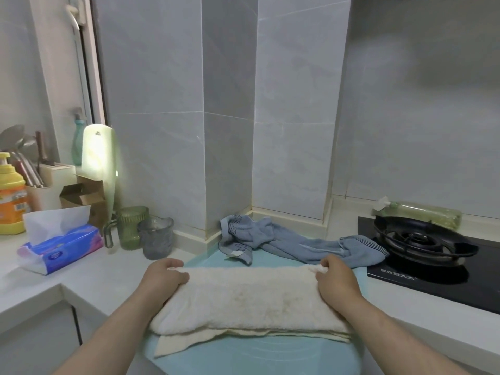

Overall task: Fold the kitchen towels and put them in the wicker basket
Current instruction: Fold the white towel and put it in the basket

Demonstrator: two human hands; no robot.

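A cream fluffy towel (249, 301) lies folded lengthwise on a light blue mat (259, 355) on the counter. My left hand (163, 277) grips its far left corner, fingers curled over the edge. At the far right corner my right hand (336, 277) pinches the towel's edge. Behind it a blue-grey towel (286, 239) lies crumpled against the wall corner. No wicker basket is in view.
A gas hob (422, 244) stands at the right with a plastic bottle (422, 213) behind it. At the left sit a tissue pack (62, 247), two glass cups (146, 234), a cardboard box (84, 197), a yellow bottle (10, 196) and a utensil holder (51, 185).
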